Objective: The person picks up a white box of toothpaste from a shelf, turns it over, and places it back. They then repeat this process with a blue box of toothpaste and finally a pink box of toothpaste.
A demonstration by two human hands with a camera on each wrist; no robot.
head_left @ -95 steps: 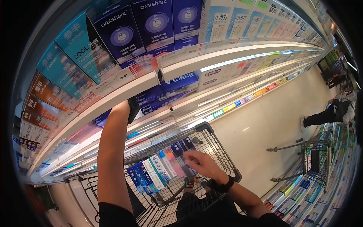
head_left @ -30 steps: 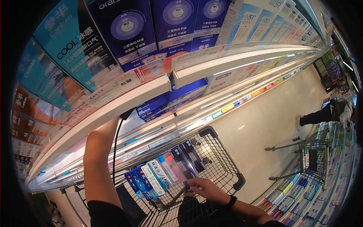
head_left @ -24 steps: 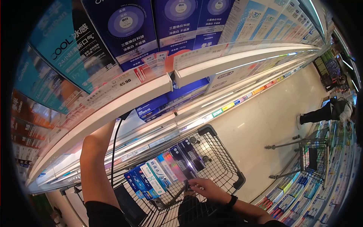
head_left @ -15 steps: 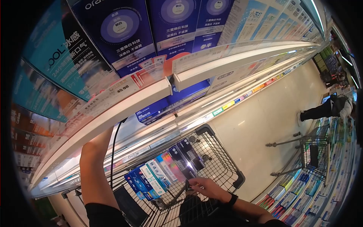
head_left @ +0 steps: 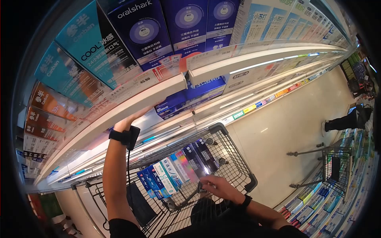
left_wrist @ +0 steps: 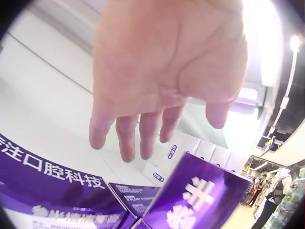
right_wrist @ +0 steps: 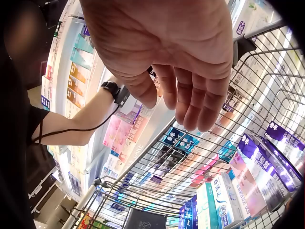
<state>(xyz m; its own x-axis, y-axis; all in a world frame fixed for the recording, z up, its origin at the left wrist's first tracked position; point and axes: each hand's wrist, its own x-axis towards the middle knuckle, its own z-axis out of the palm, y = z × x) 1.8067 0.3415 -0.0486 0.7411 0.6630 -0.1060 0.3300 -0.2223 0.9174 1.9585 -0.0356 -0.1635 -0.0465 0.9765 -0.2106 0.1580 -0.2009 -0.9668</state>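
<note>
My left hand (head_left: 133,118) reaches under the front edge of the upper shelf (head_left: 151,95), with a black band on the wrist. In the left wrist view its fingers (left_wrist: 147,136) extend, spread and holding nothing, above purple toothpaste boxes (left_wrist: 200,195) on the lower shelf. Those purple boxes (head_left: 194,95) show just right of the hand in the head view. My right hand (head_left: 222,188) hovers over the near side of the shopping cart (head_left: 238,160). Its fingers (right_wrist: 190,102) are relaxed and hold nothing. Purple toothpaste boxes (head_left: 196,158) lie in the cart beside white and blue ones (head_left: 156,182).
Teal Canban boxes (head_left: 85,39) and dark blue Oralshark boxes (head_left: 141,33) line the upper shelf, with price labels along its edge. A second cart (head_left: 333,168) stands in the aisle at right, near a person in dark trousers (head_left: 343,123). More stocked shelves run along the lower right.
My left hand has drawn back from deeper under the shelf edge, so its wristband shows. My right hand, earlier over the purple boxes in the cart, has moved toward my body.
</note>
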